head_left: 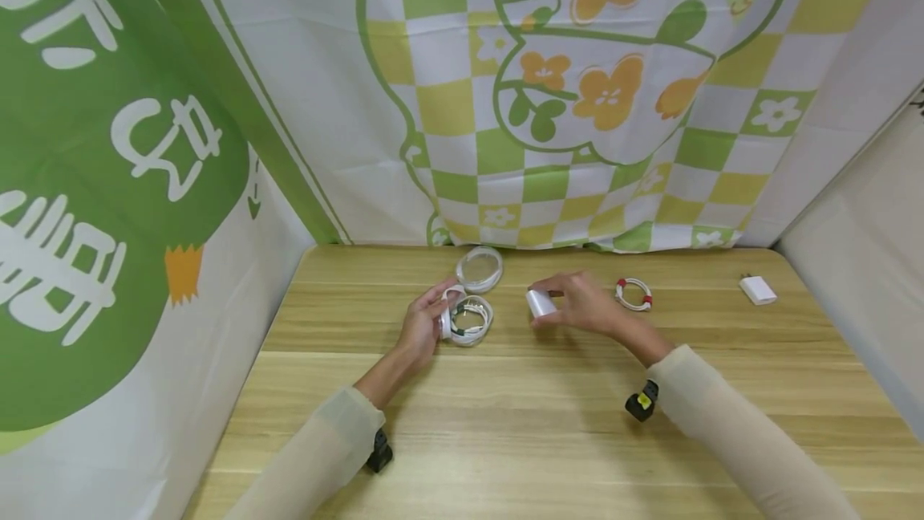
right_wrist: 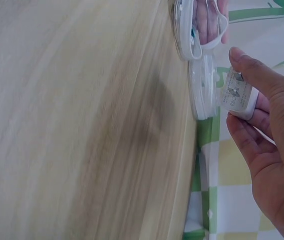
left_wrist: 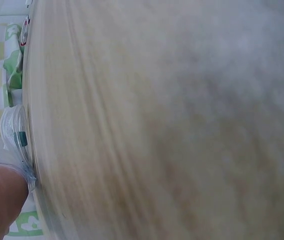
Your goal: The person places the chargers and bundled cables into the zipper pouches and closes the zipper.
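Note:
My left hand (head_left: 422,326) grips a clear round case (head_left: 482,335) with a white rim, low over the table. A white cable coil with green ties (head_left: 458,313) shows within its outline. A second clear round case (head_left: 479,286) lies just behind it; the right wrist view shows this case (right_wrist: 202,95) beside the first. Between thumb and fingers, my right hand (head_left: 583,303) holds a white charger plug (head_left: 540,303) above the table. Its metal prongs and printed face (right_wrist: 238,92) show in the right wrist view.
On the wooden table (head_left: 505,440), a white cable coil with red ties (head_left: 634,295) lies right of my right hand. Another white charger plug (head_left: 758,290) lies near the right edge. A patterned green and white cloth (head_left: 563,191) hangs along the back edge.

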A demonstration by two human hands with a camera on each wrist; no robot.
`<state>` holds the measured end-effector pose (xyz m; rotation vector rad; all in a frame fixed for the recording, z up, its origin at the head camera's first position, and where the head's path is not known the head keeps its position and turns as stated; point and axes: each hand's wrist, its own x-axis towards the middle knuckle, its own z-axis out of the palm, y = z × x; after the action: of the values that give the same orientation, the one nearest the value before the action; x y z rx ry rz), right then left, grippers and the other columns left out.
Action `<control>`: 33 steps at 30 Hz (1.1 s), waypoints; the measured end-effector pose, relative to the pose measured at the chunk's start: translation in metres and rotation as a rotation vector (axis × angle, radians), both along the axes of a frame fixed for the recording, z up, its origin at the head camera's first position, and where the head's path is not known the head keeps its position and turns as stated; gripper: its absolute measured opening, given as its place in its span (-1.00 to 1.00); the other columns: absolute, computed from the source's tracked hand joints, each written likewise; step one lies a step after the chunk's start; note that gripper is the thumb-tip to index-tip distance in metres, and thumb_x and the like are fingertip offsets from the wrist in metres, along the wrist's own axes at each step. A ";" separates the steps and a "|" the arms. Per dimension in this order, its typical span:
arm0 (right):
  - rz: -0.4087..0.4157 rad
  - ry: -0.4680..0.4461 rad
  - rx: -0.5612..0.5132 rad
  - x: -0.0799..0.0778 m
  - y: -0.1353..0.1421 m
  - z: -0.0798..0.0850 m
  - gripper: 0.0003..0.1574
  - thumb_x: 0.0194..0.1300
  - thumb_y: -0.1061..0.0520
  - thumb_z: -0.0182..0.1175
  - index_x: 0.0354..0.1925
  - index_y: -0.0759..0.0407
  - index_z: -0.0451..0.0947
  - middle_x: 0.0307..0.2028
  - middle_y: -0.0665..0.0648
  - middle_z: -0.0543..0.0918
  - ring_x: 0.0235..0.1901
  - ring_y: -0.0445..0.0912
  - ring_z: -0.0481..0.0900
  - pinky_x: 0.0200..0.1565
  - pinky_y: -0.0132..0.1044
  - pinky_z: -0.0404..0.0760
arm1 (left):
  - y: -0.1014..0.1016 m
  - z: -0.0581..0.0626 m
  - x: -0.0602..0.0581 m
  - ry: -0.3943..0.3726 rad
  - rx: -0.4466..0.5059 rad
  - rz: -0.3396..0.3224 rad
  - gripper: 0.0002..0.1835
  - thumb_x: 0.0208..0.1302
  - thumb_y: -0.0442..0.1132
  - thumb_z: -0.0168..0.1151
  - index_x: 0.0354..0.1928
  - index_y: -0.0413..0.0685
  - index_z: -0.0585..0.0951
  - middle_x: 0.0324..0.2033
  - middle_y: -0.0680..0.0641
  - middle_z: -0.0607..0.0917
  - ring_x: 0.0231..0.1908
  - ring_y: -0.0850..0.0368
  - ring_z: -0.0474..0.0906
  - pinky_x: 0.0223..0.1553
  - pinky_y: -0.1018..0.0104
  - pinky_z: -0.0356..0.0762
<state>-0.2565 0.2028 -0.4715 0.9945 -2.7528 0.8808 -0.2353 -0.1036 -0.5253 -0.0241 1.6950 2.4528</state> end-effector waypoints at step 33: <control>0.016 -0.022 -0.060 -0.005 -0.065 -0.018 -0.35 0.00 -0.04 0.72 0.04 0.19 0.79 -0.12 0.10 0.86 -0.24 -0.15 0.75 -0.21 -0.27 0.73 | 0.000 -0.002 -0.001 0.015 -0.004 -0.028 -0.48 0.62 -0.42 -0.18 0.53 -0.39 0.31 0.50 -0.43 0.36 0.54 -0.25 0.27 0.58 -0.06 0.20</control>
<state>-0.2616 0.1380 -0.4893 1.0046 -2.7217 0.9765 -0.2361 -0.1039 -0.5269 0.0181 1.6947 2.4355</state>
